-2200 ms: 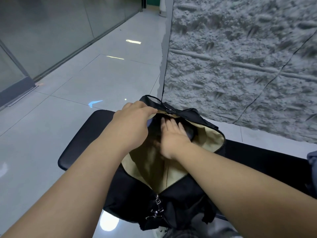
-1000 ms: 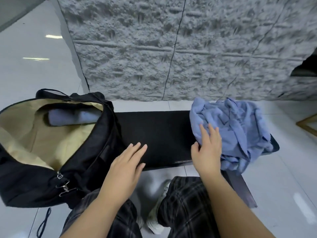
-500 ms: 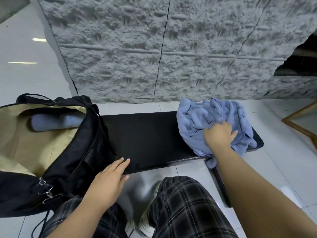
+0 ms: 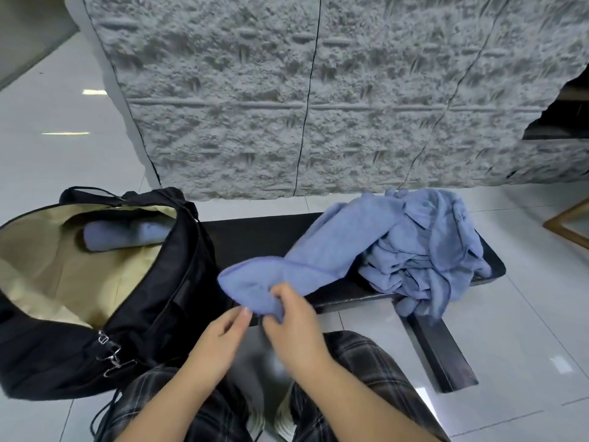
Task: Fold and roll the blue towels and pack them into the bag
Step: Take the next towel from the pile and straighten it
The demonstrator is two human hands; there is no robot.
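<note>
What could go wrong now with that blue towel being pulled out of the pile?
The right hand pinches one end of the long blue towel, whose far end lies on the crumpled blue towel pile. That pile already hangs over the black bench's front edge, so tugging may drag it onto the floor. The open left hand holds nothing yet, so the loose end might also sag and slip off.
</note>
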